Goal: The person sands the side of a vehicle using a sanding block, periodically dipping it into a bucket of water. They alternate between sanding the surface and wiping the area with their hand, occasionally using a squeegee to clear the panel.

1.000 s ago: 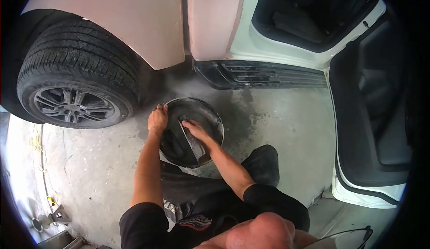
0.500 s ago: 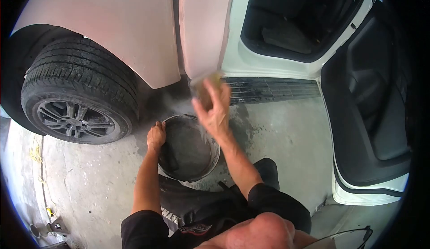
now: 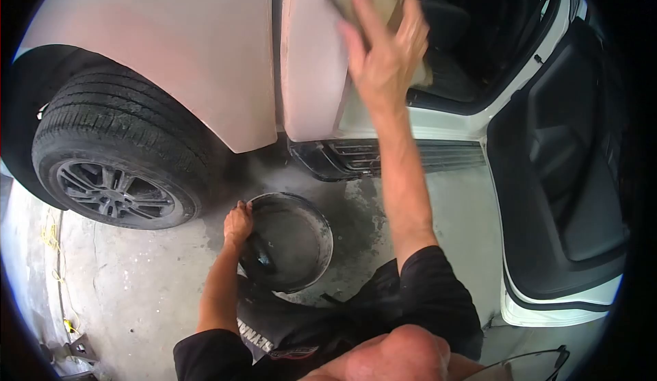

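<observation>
My right hand (image 3: pixel 387 73) is raised against the car's pillar panel (image 3: pixel 315 52), its fingers spread over a tan sponge (image 3: pixel 380 1) that is smeared by motion. The sponge overlaps the edge of the door opening in this view. Low on the left, my left hand (image 3: pixel 238 223) has its fingers closed over the rim of a round dark bucket (image 3: pixel 331 244) on the floor. Murky grey liquid fills the bucket, and a dark, shiny object (image 3: pixel 261 254) shows inside it near my left hand.
A car wheel (image 3: pixel 120 148) stands left of the bucket under a pinkish-grey fender (image 3: pixel 178 52). An open door (image 3: pixel 568 162) with black trim spans the right side. A ribbed black side step (image 3: pixel 438 156) runs below the door opening. Yellow cord (image 3: pixel 51 234) lies at far left.
My right hand has moved up and to the right with the sponge, from above the bucket to the panel. My left hand stays on the bucket's rim.
</observation>
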`<state>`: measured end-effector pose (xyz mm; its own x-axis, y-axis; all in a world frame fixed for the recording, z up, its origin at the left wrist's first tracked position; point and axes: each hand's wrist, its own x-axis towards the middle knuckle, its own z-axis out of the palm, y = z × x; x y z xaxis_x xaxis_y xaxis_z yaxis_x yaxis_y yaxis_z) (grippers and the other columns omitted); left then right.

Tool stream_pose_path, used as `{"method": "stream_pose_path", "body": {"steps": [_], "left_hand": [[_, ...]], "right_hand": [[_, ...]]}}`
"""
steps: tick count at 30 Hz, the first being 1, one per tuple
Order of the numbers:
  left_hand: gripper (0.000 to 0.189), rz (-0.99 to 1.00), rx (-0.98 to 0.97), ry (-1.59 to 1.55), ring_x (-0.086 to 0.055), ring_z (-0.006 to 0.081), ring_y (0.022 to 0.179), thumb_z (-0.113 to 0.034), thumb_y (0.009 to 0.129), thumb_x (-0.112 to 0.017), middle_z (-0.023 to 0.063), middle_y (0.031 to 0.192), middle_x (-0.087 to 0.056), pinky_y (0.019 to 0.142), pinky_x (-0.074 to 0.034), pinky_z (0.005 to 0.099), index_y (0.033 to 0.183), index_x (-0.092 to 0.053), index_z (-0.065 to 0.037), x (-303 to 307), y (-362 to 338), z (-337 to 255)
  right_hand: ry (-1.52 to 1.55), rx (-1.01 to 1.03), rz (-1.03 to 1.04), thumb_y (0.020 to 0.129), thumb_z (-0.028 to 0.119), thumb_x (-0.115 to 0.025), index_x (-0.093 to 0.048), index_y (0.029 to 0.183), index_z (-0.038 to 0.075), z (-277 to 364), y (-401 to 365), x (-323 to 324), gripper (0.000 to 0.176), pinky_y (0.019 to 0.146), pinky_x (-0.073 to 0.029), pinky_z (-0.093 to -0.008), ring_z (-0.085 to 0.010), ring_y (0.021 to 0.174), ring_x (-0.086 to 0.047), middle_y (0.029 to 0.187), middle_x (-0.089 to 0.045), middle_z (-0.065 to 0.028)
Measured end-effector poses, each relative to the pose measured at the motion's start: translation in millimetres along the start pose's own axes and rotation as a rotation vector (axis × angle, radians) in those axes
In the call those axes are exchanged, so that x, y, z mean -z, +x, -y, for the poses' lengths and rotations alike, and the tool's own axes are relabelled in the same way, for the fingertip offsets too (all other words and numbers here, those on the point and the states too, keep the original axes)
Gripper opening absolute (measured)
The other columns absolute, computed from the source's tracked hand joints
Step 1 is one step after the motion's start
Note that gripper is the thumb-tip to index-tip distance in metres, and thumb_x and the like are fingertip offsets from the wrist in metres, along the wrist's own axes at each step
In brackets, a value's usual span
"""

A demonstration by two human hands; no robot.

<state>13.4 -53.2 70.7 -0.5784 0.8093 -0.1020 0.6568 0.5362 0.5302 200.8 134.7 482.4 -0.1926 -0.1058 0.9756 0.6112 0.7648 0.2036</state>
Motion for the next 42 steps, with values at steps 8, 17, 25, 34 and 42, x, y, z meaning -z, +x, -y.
{"method": "stream_pose_path", "body": {"steps": [8,17,25,34,42], "left_hand": [[0.048,-0.016,-0.012,-0.031,-0.067,0.0492,0.101,-0.044,0.108,-0.039,0.0296,0.107,-0.069,0.089,-0.054,0.0563,0.112,-0.06,-0.002,-9.0,0.1,3.1],[0.048,-0.007,-0.025,-0.013,-0.068,0.0491,0.099,-0.043,0.109,-0.039,0.0297,0.105,-0.07,0.088,-0.054,0.056,0.114,-0.06,0.0,-4.8,3.5,3.4],[0.047,-0.016,-0.032,-0.009,-0.067,0.0498,0.099,-0.043,0.108,-0.04,0.0297,0.102,-0.07,0.086,-0.054,0.0566,0.109,-0.06,-0.001,-2.9,0.8,3.1],[0.048,-0.017,-0.039,-0.024,-0.067,0.0504,0.1,-0.045,0.108,-0.041,0.0304,0.104,-0.07,0.088,-0.053,0.0573,0.109,-0.059,-0.001,-9.3,-0.2,13.8],[0.051,0.022,-0.017,0.01,-0.067,0.05,0.102,-0.044,0.109,-0.038,0.0308,0.107,-0.069,0.088,-0.053,0.0574,0.111,-0.061,0.001,-9.7,3.3,9.3]], "right_hand": [[0.134,-0.008,0.194,0.083,0.024,-0.082,-0.059,0.145,0.032,3.4,-121.3,10.9,0.066,0.101,-0.039,-0.0569,-0.0463,0.127,-0.045,0.151,-0.038,-0.0276],[-0.143,0.16,0.068,0.09,0.035,-0.074,-0.062,0.143,0.033,-1.2,-39.0,-7.5,0.054,0.098,-0.041,-0.0516,-0.0432,0.123,-0.049,0.149,-0.041,-0.026],[-0.173,0.353,-0.002,0.087,0.043,-0.074,-0.06,0.143,0.035,-13.9,51.1,-25.0,0.058,0.086,-0.045,-0.0498,-0.0373,0.108,-0.051,0.147,-0.045,-0.0213],[-0.023,0.345,0.015,0.083,0.038,-0.08,-0.066,0.138,0.03,-11.1,-33.0,-18.7,0.057,0.096,-0.044,-0.0491,-0.0414,0.12,-0.051,0.142,-0.047,-0.0261],[-0.068,0.375,-0.046,0.077,0.035,-0.083,-0.059,0.144,0.037,-18.7,13.7,-26.5,0.071,0.086,-0.046,-0.0465,-0.0362,0.116,-0.054,0.14,-0.049,-0.0207]]}}
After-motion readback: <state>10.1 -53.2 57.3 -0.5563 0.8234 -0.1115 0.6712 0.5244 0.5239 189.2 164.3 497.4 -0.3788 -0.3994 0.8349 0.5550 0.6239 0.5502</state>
